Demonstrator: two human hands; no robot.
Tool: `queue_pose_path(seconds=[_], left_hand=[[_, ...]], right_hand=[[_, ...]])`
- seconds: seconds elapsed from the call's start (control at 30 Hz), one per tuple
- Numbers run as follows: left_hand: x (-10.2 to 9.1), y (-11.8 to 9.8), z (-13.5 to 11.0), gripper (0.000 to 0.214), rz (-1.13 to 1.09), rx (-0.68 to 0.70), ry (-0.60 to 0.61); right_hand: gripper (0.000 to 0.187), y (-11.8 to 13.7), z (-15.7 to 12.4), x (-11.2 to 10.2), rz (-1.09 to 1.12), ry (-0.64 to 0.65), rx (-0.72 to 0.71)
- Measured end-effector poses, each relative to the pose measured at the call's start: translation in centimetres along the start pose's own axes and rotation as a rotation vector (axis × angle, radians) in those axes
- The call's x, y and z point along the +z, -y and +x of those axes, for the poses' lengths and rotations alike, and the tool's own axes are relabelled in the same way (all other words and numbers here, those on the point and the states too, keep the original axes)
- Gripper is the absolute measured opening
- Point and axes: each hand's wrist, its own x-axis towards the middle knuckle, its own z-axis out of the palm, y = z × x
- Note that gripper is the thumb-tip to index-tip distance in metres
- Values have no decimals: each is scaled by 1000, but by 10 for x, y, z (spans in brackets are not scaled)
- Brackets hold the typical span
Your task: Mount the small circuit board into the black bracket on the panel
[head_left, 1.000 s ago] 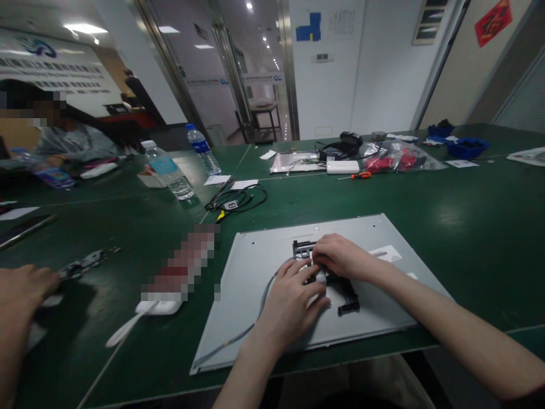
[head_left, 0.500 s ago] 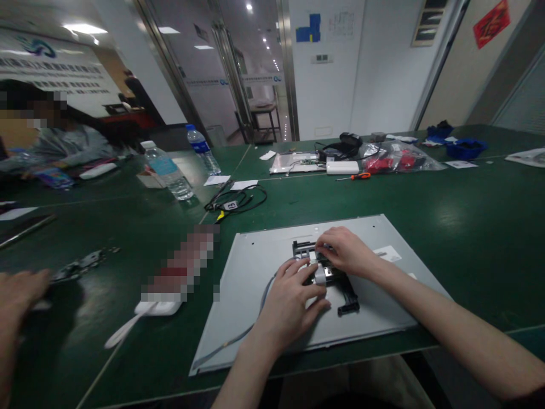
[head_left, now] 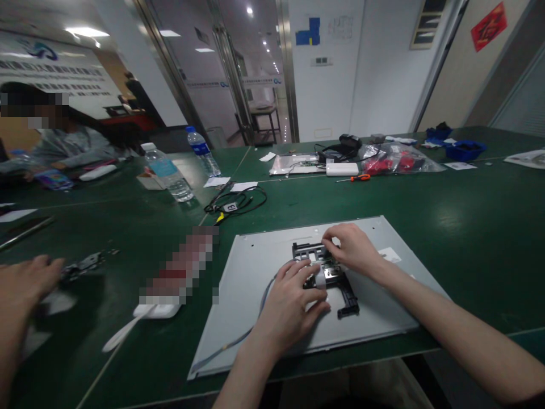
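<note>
A grey metal panel (head_left: 255, 284) lies flat on the green table (head_left: 468, 238) in front of me. A black plastic bracket (head_left: 340, 289) sits on its middle, and a grey cable (head_left: 264, 295) runs from there toward the panel's near left corner. My left hand (head_left: 289, 307) rests on the panel with fingers curled over a small pale part beside the bracket. My right hand (head_left: 351, 247) pinches the bracket's far edge with closed fingertips.
Two water bottles (head_left: 168, 170) stand at the far left, with coiled black cables (head_left: 234, 201) nearer. A red-handled screwdriver (head_left: 360, 178), a white box and a plastic bag lie at the back. Another person's hand (head_left: 21, 284) works at the left edge; a further person sits beyond.
My right hand has slid up and to the right along the bracket, uncovering more of it. My left hand stays almost still. The other person's hand at the left has shifted slightly.
</note>
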Motion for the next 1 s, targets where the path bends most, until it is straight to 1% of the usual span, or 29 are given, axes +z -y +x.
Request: queue_pose_path(seconds=[0.23, 0.4, 0.57, 0.7, 0.8, 1.0], left_hand=[[-1, -1, 1, 11, -5, 2, -2], [-2, -1, 0, 11, -5, 6, 3], [-1, -1, 0, 12, -6, 10, -7], [-1, 0, 0, 13, -5, 21, -7], [-1, 0, 1, 14, -9, 25, -1], [-3, 0, 1, 13, -19, 5, 30]], right_hand=[[25, -3, 0, -4, -81, 6, 68], [26, -6, 2, -6, -76, 30, 81], [23, -3, 2, -5, 6, 75, -12], [14, 4, 2, -5, 106, 141, -127], [8, 6, 1, -5, 141, 173, -179], [10, 2, 2, 1, 184, 226, -259]])
